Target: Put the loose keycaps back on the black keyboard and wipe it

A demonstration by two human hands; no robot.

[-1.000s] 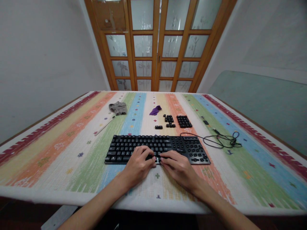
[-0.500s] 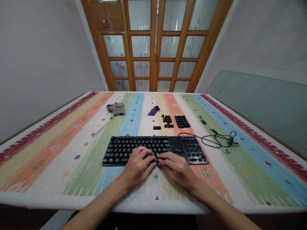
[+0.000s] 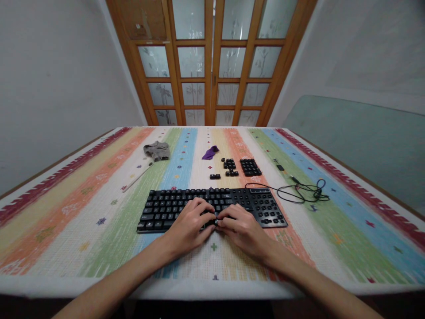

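A black keyboard (image 3: 159, 212) lies across the near middle of the table. Keycaps fill its left and middle part, while the number pad (image 3: 268, 208) at its right end shows bare switches. My left hand (image 3: 192, 226) and my right hand (image 3: 241, 228) meet over the front edge of the keyboard, right of its middle. Both are closed, thumbs and fingertips pinching a small dark keycap (image 3: 216, 221) between them; the fingers hide most of it. Beyond the keyboard, loose black keycaps (image 3: 250, 167) stand in a block, with a smaller group (image 3: 229, 164) and a short row (image 3: 214, 177) beside it.
A grey cloth (image 3: 156, 151) and a thin stick-like brush (image 3: 137, 177) lie at the left. A purple cloth (image 3: 210, 153) lies behind the keycaps. The coiled black cable (image 3: 299, 195) and a small black connector (image 3: 280, 168) lie at the right on the striped tablecloth (image 3: 113, 239).
The view has shifted slightly, and the keyboard's left end sits a little nearer. Both hands stay pinched together at the same spot, with the right fingers bent a little more.
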